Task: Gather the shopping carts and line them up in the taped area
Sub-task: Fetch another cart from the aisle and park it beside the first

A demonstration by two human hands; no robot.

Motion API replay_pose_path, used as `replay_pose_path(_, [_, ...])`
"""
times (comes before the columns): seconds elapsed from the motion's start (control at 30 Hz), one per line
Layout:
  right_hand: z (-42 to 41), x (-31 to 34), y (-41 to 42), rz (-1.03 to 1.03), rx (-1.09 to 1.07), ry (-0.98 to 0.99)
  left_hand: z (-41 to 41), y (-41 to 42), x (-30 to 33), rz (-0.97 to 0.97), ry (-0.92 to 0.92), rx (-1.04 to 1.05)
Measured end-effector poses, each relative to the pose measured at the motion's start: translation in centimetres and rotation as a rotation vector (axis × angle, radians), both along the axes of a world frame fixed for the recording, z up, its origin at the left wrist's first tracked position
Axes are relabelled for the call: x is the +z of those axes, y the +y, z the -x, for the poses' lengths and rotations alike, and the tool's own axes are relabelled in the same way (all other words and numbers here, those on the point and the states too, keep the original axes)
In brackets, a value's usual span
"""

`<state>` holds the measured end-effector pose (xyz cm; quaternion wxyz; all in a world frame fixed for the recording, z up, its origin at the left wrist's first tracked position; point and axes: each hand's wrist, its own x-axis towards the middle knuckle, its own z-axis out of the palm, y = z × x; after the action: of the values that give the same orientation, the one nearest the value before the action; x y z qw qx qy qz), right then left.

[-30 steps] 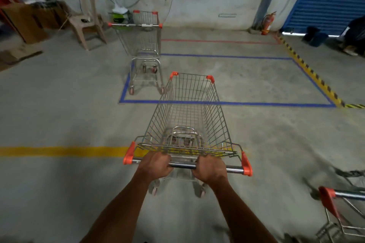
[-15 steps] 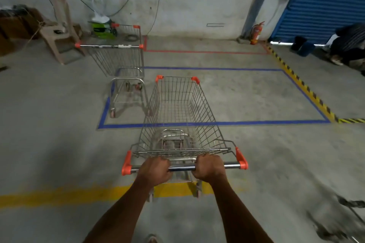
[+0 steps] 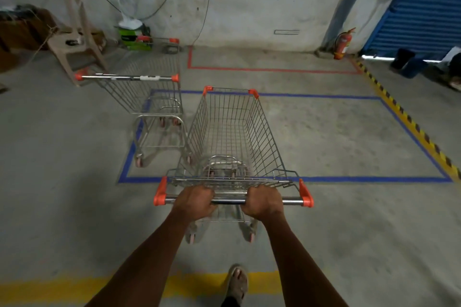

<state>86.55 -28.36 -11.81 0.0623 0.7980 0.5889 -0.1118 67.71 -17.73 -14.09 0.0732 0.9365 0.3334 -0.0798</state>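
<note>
On the concrete floor (image 3: 324,232), both hands (image 3: 194,203) grip the cart (image 3: 232,137) handle, basket pointing lengthwise into the blue-taped area (image 3: 349,179).

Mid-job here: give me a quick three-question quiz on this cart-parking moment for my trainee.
1. True or false: both hands, left hand and right hand, grip the handle of the pushed cart.
2. Where does the parked cart stand in the blue taped rectangle?
A. left end
B. right end
C. outside it, by the fire extinguisher
3. Fill in: the floor line under the person's sandalled foot is ____ in colour.

Key:
1. True.
2. A, at the left end, its left wheels about on the tape.
3. Yellow.
</note>
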Motion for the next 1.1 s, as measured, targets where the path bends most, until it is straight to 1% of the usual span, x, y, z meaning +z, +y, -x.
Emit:
replay_pose_path(0.2, [-6.5, -0.5, 10.3, 0.001, 0.015, 0.021, -6.3, 10.1, 0.2, -0.001, 0.005, 0.037])
replay_pose_path(0.47, [-13.0, -1.3, 22.1, 0.025, 0.005, 0.006, -12.9, 21.5, 0.2, -0.001, 0.037, 0.063])
replay_pose_path(0.63, [-16.8, -1.2, 29.0, 0.006, 0.014, -0.035, -16.6, 28.6, -0.2, -0.026, 0.048, 0.059])
replay_pose_path(0.9, [-21.7, -1.2, 38.3, 0.048, -0.001, -0.004, -21.4, 38.3, -0.3, -0.037, 0.047, -0.004])
replay_pose_path(1.1, [-23.8, -1.4, 43.0, 0.031, -0.005, -0.011, -23.4, 43.6, -0.4, -0.044, 0.03, -0.035])
